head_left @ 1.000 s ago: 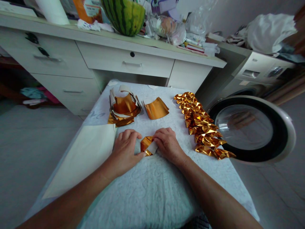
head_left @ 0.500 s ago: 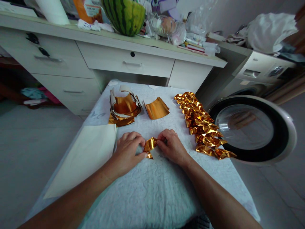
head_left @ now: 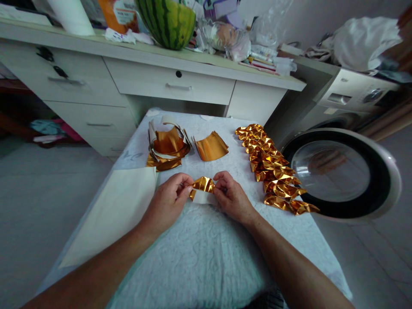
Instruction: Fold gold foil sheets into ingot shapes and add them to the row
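Note:
Between my two hands is a partly folded sheet of gold foil paper [head_left: 203,184], its pale back showing along the near side. My left hand [head_left: 172,193] pinches its left end between thumb and fingers. At the right end, my right hand [head_left: 231,195] grips it the same way. Beyond them lies a small curved stack of gold sheets [head_left: 212,146], and left of that a larger pile of curled gold and white sheets [head_left: 169,143]. Rows of folded gold paper ingots [head_left: 270,167] run along the table's right side.
The cloth-covered table [head_left: 193,257] carries a large pale paper sheet [head_left: 112,214] at left. An open washing machine door [head_left: 331,171] stands close by its right edge. Behind is a white desk [head_left: 174,86] holding a cut watermelon [head_left: 167,23] and plastic bags.
The foil paper has been lifted slightly and pulled wider, with more of its pale back showing. My left hand has shifted to a pinch on the upper left end.

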`<state>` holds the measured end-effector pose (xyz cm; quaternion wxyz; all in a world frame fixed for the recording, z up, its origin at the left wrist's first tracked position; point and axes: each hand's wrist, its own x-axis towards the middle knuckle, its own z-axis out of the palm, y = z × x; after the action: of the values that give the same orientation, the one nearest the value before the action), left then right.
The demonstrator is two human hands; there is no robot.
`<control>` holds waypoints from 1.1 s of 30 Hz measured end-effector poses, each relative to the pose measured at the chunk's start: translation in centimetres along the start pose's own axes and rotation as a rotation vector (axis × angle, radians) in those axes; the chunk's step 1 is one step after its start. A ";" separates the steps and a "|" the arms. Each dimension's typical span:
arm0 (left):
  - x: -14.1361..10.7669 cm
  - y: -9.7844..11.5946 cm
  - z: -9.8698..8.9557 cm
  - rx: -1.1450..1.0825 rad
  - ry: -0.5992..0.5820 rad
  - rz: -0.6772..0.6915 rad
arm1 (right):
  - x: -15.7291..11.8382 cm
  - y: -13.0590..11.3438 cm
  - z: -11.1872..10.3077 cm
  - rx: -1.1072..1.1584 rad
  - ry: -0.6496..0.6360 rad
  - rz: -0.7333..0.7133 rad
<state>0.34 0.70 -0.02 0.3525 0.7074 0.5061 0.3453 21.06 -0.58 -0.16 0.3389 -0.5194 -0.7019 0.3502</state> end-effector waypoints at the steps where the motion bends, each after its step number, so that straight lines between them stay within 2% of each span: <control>1: 0.1 0.0 -0.1 0.052 0.013 0.029 | 0.0 -0.1 0.0 -0.005 -0.014 -0.008; 5: 0.2 -0.1 -0.2 0.225 0.013 0.119 | 0.0 -0.5 0.0 -0.145 -0.067 -0.053; 10: 0.3 -0.4 0.1 0.402 -0.042 0.130 | -0.1 -0.9 0.3 -0.358 -0.080 -0.074; 14: 0.3 -0.4 0.2 0.494 -0.061 0.169 | -0.1 -1.0 0.4 -0.408 -0.096 -0.096; 18: 0.2 -0.6 0.3 0.501 -0.040 0.225 | 0.0 -0.8 0.3 -0.394 -0.100 -0.138; 25: 0.1 -0.9 0.6 0.463 -0.193 0.291 | -0.3 -1.6 -0.7 -0.396 -0.211 -0.224; 28: 0.0 -0.8 0.7 0.463 -0.199 0.308 | -0.6 -2.0 -1.0 -0.427 -0.258 -0.217; 33: -0.1 -0.2 0.5 0.459 -0.218 0.309 | -1.0 -2.0 -0.9 -0.507 -0.262 -0.203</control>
<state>0.66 0.58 -0.43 0.1790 0.8701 0.4166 0.1933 21.03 -1.82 1.88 0.1381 -0.4651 -0.8530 0.1921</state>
